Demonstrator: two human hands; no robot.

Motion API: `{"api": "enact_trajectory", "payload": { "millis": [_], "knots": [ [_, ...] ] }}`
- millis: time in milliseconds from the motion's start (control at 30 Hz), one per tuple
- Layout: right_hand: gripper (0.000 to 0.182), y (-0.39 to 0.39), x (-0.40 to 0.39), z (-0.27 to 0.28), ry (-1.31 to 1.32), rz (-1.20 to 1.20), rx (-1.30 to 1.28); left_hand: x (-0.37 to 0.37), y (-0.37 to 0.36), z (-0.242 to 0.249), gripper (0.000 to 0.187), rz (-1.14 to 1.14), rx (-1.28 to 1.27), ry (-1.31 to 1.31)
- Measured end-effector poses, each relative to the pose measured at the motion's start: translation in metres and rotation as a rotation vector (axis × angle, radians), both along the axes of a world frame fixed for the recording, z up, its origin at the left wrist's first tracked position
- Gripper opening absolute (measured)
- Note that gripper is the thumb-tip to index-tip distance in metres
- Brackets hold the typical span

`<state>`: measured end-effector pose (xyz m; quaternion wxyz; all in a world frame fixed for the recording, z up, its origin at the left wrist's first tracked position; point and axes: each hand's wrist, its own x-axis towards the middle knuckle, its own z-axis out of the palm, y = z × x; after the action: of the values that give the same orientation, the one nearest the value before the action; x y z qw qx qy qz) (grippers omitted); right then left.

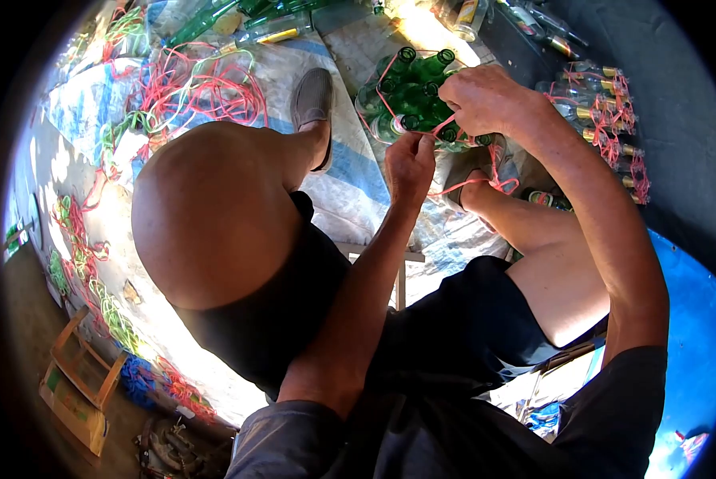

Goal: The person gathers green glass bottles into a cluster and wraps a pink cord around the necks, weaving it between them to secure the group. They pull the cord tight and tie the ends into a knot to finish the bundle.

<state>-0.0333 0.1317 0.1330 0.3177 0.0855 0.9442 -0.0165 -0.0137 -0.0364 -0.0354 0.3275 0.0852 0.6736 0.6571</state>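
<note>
Several green glass bottles [410, 96] stand upright in a tight cluster beyond my knees, with pink string [386, 96] running around and across them. At the near edge of the cluster, my left hand [411, 164] is closed on the string, fingers pinched together. My right hand [479, 100] is over the right side of the bottles, its fingers curled on the same string, a taut length of which spans between the two hands. A loose pink loop [498, 180] hangs down by the right foot.
Tangled pink and green string [202, 88] lies on the sheet at the upper left. Tied bottle bundles [601, 112] lie at the right. More green bottles [202, 20] lie at the top. A wooden chair [79, 383] is at the lower left.
</note>
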Motion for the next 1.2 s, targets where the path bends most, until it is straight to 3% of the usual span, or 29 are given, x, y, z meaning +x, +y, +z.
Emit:
{"api": "enact_trajectory", "payload": {
  "millis": [167, 267, 367, 567, 1200],
  "knots": [
    [0.01, 0.008, 0.0, -0.01, 0.169, 0.102, 0.013, 0.002, 0.002, -0.003, 0.023, 0.021, 0.063, -0.022],
    [0.008, 0.0, -0.015, 0.006, 0.06, 0.137, 0.038, 0.002, 0.002, -0.003, 0.022, 0.024, 0.064, -0.026],
    [0.009, 0.001, -0.017, 0.006, 0.112, 0.185, 0.044, 0.003, 0.002, -0.004, 0.02, 0.027, 0.086, -0.036],
    [0.021, 0.006, -0.028, -0.001, 0.043, 0.213, 0.11, 0.004, 0.003, -0.002, 0.017, 0.044, 0.157, -0.065],
    [0.006, 0.033, -0.026, -0.028, 0.255, 0.247, -0.025, 0.004, 0.004, 0.004, 0.018, 0.055, 0.205, -0.126]
  ]
}}
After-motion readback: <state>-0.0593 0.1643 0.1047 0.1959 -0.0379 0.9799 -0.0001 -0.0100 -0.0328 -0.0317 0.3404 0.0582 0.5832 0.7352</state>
